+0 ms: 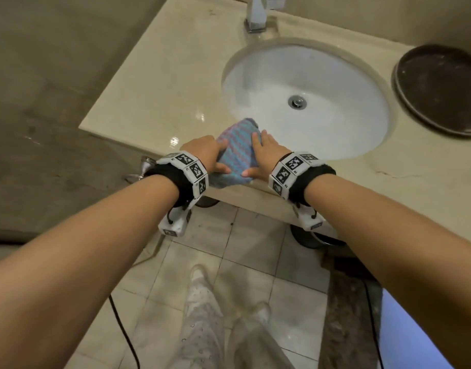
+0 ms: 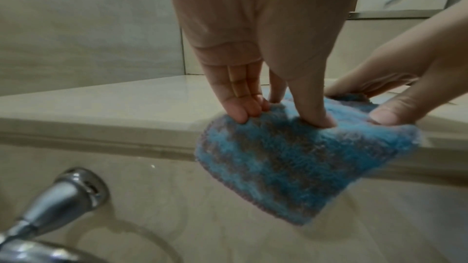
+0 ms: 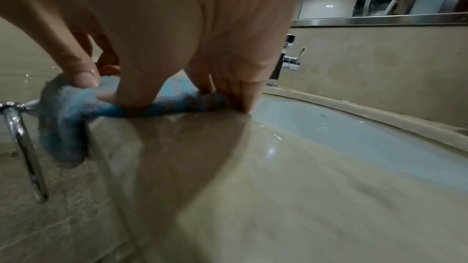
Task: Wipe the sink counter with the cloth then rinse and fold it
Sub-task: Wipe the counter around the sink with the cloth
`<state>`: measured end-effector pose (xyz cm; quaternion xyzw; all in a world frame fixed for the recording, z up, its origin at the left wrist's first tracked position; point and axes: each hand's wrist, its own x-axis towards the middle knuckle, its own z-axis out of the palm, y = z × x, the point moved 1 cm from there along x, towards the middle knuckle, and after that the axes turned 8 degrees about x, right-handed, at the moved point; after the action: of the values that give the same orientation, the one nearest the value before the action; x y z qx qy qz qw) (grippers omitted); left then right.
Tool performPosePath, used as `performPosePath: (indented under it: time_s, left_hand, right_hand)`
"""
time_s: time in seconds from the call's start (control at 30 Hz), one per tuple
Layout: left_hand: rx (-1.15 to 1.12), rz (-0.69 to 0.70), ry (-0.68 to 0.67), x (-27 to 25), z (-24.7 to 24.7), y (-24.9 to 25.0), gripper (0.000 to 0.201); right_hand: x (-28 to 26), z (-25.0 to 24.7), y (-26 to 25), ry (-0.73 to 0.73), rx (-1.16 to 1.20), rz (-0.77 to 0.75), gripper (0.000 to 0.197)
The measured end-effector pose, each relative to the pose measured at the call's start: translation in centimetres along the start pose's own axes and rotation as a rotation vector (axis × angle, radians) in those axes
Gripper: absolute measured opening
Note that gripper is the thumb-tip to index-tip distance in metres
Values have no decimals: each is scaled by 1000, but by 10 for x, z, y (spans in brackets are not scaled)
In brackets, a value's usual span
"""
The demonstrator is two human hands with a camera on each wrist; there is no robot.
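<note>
Cloth point(image 1: 235, 155) draped over counter point(image 1: 154, 97) front edge; left hand point(image 1: 205, 150), right hand point(image 1: 267, 151) press it with straight fingers

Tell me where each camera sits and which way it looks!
Head: worn on the head, looking down at the sink and counter; the left hand and right hand show.
Left wrist: under the left wrist, looking along that hand at the cloth draped over the counter edge.
Right wrist: low over the counter, looking past its hand toward the faucet.
Shared: all three see the cloth under both hands.
</note>
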<state>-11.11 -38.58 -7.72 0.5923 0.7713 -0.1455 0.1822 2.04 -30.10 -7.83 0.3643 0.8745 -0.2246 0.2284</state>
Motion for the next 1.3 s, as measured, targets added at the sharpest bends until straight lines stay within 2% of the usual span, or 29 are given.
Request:
performPosePath:
  time_s: [0.43,0.7,0.8,0.9,0.97,1.07,1.3]
  left_hand:
    - [95,162,25,10,-6,138,53]
    - [123,286,40,19,-12,228,51]
    - [140,342,110,22,-12,257,58]
    - [187,449,214,24,-9,285,55]
    - [187,506,184,26,-4,301,53]
    - [209,486,78,30,1,313,56]
    - [272,440,28,41,1,322,61]
  right_hand:
    - [-76,19,122,73,-42,183,104]
    - [-126,40,206,83,45,439,104]
    - [-144,45,232,88,82,531,104]
    - [-157,45,253,75,130,622,106]
    - [-164,43,265,72,159,644,105]
    - [-170,40,282,92,165,613,100]
    - [-172,46,294,104,147,652,97]
